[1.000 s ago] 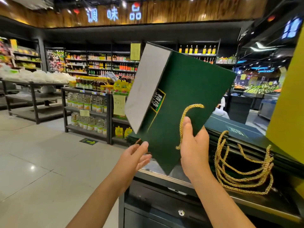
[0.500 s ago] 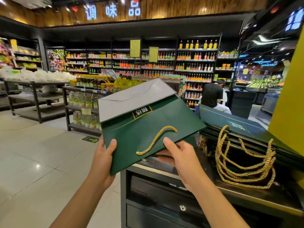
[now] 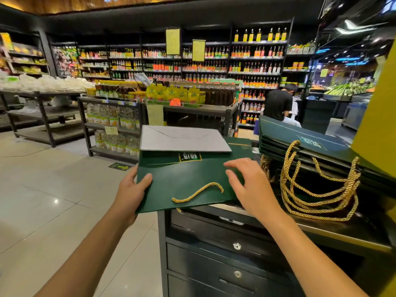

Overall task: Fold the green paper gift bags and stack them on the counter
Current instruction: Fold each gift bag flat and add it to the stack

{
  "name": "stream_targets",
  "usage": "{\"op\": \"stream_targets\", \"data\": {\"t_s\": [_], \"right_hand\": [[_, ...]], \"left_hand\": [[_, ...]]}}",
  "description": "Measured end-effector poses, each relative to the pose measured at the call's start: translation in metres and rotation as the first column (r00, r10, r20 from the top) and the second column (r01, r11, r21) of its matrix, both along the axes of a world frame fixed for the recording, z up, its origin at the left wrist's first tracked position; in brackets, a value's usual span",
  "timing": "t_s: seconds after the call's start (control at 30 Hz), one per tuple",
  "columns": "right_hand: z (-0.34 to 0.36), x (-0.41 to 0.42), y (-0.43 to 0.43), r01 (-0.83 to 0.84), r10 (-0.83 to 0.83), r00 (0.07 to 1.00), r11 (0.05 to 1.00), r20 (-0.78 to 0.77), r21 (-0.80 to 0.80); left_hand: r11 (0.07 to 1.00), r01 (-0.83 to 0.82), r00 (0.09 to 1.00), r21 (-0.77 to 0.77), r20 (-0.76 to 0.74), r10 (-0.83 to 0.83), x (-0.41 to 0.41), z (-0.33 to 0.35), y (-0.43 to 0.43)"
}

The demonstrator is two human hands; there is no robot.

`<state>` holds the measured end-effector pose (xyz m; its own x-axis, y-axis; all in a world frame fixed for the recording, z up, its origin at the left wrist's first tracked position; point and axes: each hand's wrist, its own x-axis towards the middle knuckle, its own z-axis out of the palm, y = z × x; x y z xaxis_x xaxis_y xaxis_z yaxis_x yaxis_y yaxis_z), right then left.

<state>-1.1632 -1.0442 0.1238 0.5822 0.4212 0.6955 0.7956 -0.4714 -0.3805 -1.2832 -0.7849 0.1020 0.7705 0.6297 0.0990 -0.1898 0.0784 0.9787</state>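
A flattened green paper gift bag [image 3: 184, 181] with a gold rope handle lies nearly level over the left end of the dark counter [image 3: 321, 229]. Its grey bottom panel [image 3: 182, 139] is folded over at the far edge. My left hand [image 3: 131, 189] grips the bag's left edge, thumb on top. My right hand [image 3: 250, 187] rests flat on the bag's right part, fingers spread. To the right, a stack of folded green bags [image 3: 304, 142] sits on the counter, their gold handles [image 3: 319, 189] hanging toward me.
The counter has locked drawers [image 3: 235, 247] below its front. A yellow pillar [image 3: 377, 116] stands at the far right. Shelving racks [image 3: 120, 116] with bottles stand across the tiled aisle, and a person in black [image 3: 277, 103] is behind the stack.
The bag went from tilted upright to lying nearly flat over the counter's end. My left hand took its left edge, and my right hand moved from under the handle onto its top face.
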Motion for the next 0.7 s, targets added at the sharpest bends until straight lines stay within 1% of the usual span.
{"op": "stream_targets", "data": {"t_s": [0.07, 0.13, 0.2, 0.27, 0.3, 0.33, 0.37, 0.4, 0.43, 0.47, 0.5, 0.53, 0.57, 0.6, 0.63, 0.67, 0.7], "right_hand": [[-0.005, 0.016, -0.002, -0.018, 0.009, 0.999, 0.982, -0.046, -0.188], [-0.012, 0.024, -0.005, -0.050, 0.003, 0.990, 0.945, -0.144, -0.322], [-0.017, 0.028, -0.008, -0.089, -0.006, 0.967, 0.929, -0.256, -0.358], [-0.018, 0.030, -0.009, -0.087, -0.020, 0.958, 0.931, -0.287, -0.353], [-0.019, 0.030, -0.009, -0.079, -0.027, 0.959, 0.932, -0.283, -0.354], [-0.018, 0.029, -0.008, -0.071, -0.032, 0.960, 0.933, -0.279, -0.352], [-0.018, 0.029, -0.007, -0.066, -0.036, 0.960, 0.935, -0.278, -0.348], [-0.018, 0.028, -0.007, -0.063, -0.039, 0.959, 0.936, -0.279, -0.346], [-0.018, 0.028, -0.007, -0.061, -0.041, 0.959, 0.936, -0.279, -0.346], [-0.018, 0.027, -0.007, -0.060, -0.042, 0.959, 0.937, -0.279, -0.344], [-0.018, 0.027, -0.008, -0.059, -0.041, 0.959, 0.938, -0.279, -0.341], [-0.017, 0.027, -0.008, -0.063, -0.037, 0.959, 0.940, -0.281, -0.336], [-0.017, 0.026, -0.009, -0.068, -0.032, 0.957, 0.941, -0.287, -0.331], [-0.017, 0.026, -0.009, -0.072, -0.028, 0.955, 0.943, -0.294, -0.326], [-0.017, 0.026, -0.009, -0.076, -0.026, 0.953, 0.944, -0.301, -0.322], [-0.017, 0.027, -0.009, -0.077, -0.025, 0.952, 0.945, -0.306, -0.318], [-0.017, 0.027, -0.009, -0.078, -0.024, 0.951, 0.947, -0.309, -0.311]], "left_hand": [[0.996, -0.018, 0.999, 0.090, -0.047, 0.022, 0.006, 0.000, -0.002], [0.981, -0.044, 0.995, 0.191, -0.075, 0.059, 0.011, -0.001, -0.004], [0.957, -0.068, 0.991, 0.283, -0.092, 0.098, 0.016, -0.001, -0.006], [0.911, -0.105, 0.976, 0.398, -0.137, 0.172, 0.020, -0.001, -0.006], [0.864, -0.113, 0.960, 0.491, -0.170, 0.223, 0.021, -0.002, -0.004], [0.780, -0.105, 0.934, 0.617, -0.208, 0.291, 0.022, -0.001, -0.003], [0.646, -0.084, 0.892, 0.759, -0.232, 0.388, 0.021, 0.000, -0.002], [0.475, -0.062, 0.842, 0.878, -0.209, 0.497, 0.020, 0.002, -0.003], [0.317, -0.058, 0.814, 0.947, -0.139, 0.564, 0.019, 0.004, -0.005], [0.211, -0.077, 0.819, 0.975, -0.059, 0.571, 0.019, 0.008, -0.010], [0.176, -0.103, 0.854, 0.979, -0.004, 0.521, 0.020, 0.013, -0.017], [0.200, -0.106, 0.904, 0.974, 0.010, 0.427, 0.022, 0.019, -0.025], [0.239, -0.067, 0.955, 0.969, -0.007, 0.298, 0.024, 0.025, -0.034], [0.256, 0.014, 0.986, 0.967, -0.056, 0.157, 0.028, 0.029, -0.045], [0.239, 0.110, 0.992, 0.965, -0.120, 0.025, 0.032, 0.033, -0.057], [0.201, 0.200, 0.979, 0.959, -0.187, -0.083, 0.036, 0.036, -0.070], [0.148, 0.272, 0.956, 0.951, -0.249, -0.154, 0.040, 0.039, -0.083]]}}
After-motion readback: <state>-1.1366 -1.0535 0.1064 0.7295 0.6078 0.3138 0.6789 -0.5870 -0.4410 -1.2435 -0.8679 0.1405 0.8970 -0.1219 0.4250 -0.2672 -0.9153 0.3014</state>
